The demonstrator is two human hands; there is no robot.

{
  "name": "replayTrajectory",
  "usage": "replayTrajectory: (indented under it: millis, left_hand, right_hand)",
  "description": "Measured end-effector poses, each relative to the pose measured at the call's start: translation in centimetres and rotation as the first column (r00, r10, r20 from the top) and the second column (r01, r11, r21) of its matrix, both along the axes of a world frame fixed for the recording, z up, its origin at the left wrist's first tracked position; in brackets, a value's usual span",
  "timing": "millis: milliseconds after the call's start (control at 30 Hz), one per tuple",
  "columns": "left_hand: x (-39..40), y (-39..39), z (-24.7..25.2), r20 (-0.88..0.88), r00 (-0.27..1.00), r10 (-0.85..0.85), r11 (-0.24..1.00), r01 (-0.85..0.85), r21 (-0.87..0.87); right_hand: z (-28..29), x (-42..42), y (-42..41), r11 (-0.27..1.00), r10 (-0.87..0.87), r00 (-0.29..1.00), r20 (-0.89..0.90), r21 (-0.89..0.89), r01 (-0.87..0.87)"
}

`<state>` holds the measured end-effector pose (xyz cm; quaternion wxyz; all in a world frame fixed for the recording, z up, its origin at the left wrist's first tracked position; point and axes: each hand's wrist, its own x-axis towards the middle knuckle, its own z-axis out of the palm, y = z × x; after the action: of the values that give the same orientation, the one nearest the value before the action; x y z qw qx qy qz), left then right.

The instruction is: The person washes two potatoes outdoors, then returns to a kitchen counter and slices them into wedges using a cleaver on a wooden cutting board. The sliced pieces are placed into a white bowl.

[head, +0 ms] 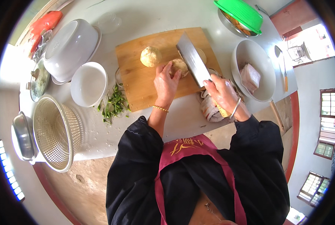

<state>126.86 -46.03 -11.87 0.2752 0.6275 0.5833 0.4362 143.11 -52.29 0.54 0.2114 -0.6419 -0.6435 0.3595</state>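
Observation:
On a wooden cutting board (pixel 136 81), my left hand (pixel 167 81) grips a brownish round root vegetable (pixel 179 68) between thumb and fingers. A cleaver (pixel 194 60) is held by its handle in my right hand (pixel 222 91), its broad blade just right of that vegetable. Partly hidden behind the blade lies a pale round piece (pixel 201 55). Another round, peeled-looking vegetable (pixel 151 56) rests on the board, up and left of my left hand. A crumpled cloth (pixel 211 108) lies under my right hand at the board's right corner.
Green peppers or trimmings (pixel 114 104), a white bowl (pixel 89 84), a large overturned white basin (pixel 71 47) and a plastic colander (pixel 53 132) stand left. At right are a pan (pixel 264 84) with a pale block of meat (pixel 250 77), a ladle (pixel 284 67) and a green basket (pixel 240 14) over a metal bowl.

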Motion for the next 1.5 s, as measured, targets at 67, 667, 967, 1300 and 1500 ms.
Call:
replayTrajectory:
  millis: [67, 667, 967, 1300, 1500]
  left_hand:
    - [0.0, 0.0, -0.1, -0.031, 0.999, 0.011, 1.000, -0.010, 0.010]
    - [0.1, 0.3, -0.5, -0.017, 1.000, 0.024, 0.999, -0.023, 0.043]
    - [0.3, 0.4, -0.8, -0.079, 0.995, 0.061, 0.996, -0.056, 0.067]
    - [0.0, 0.4, -0.8, -0.042, 0.998, 0.046, 0.996, -0.043, 0.082]
    - [0.2, 0.5, -0.9, 0.008, 0.998, 0.064, 0.998, -0.064, 0.020]
  right_hand:
    - [0.5, 0.1, -0.5, 1.000, -0.028, 0.999, -0.023, 0.012, 0.028]
    - [-0.6, -1.8, 0.0, 0.999, 0.011, 0.998, 0.056, 0.040, -0.013]
    - [1.3, -1.7, -0.8, 0.999, 0.012, 0.998, 0.064, 0.032, -0.014]
    - [-2.2, -2.5, 1.1, 0.997, -0.003, 1.000, 0.020, -0.083, 0.005]
    - [-0.4, -2.0, 0.1, 0.999, 0.023, 0.996, 0.082, 0.039, -0.027]
